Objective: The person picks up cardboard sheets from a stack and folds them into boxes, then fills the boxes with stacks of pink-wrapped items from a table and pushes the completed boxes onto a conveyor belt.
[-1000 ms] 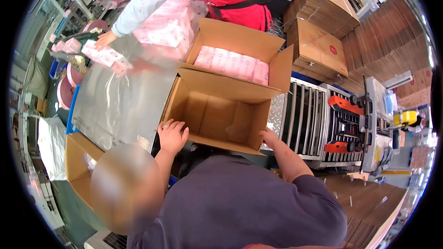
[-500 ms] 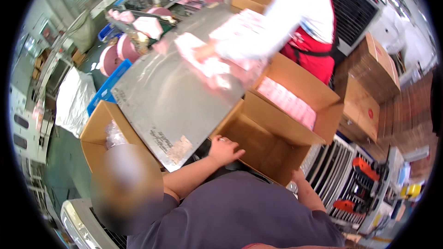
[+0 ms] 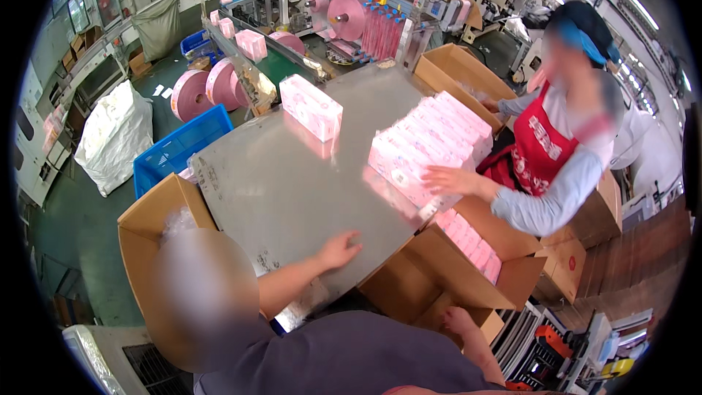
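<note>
I see pink packs [image 3: 474, 249] in one box [image 3: 525, 281], more outside, the left hand [image 3: 338, 250] loose-fingered, the right hand [image 3: 459, 320] (can't tell its grip) at another box [image 3: 398, 281].

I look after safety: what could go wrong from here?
The pink pack standing alone is near the metal table's edge, so a bump might knock it off. The row of packs stands by the co-worker's hand; an uneven push could topple some. The right hand is at the open box, whose edges might scrape it.
</note>
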Tool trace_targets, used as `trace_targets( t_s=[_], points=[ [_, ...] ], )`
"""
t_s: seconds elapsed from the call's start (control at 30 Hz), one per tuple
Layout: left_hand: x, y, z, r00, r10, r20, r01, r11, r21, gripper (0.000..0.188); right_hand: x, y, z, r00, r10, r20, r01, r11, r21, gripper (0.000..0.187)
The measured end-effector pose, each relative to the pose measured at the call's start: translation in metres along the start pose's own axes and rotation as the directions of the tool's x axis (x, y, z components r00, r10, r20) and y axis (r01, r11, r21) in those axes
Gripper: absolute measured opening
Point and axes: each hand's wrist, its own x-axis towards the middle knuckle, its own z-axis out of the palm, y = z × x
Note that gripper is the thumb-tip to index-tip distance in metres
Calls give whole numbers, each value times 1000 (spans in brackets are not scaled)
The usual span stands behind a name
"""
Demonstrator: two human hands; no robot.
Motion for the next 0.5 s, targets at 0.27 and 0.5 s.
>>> trace_targets(
  t_s=[0.27, 0.5],
  points=[
    [212, 38, -153, 840, 166, -517, 150, 844, 515, 77, 19, -177, -9, 908, -403, -118, 409, 912, 30, 30],
    [306, 51, -234, 924, 84, -374, 159, 804, 573, 73, 48, -266, -26, 861, -503, -73, 508, 858, 83, 32]
  ],
)
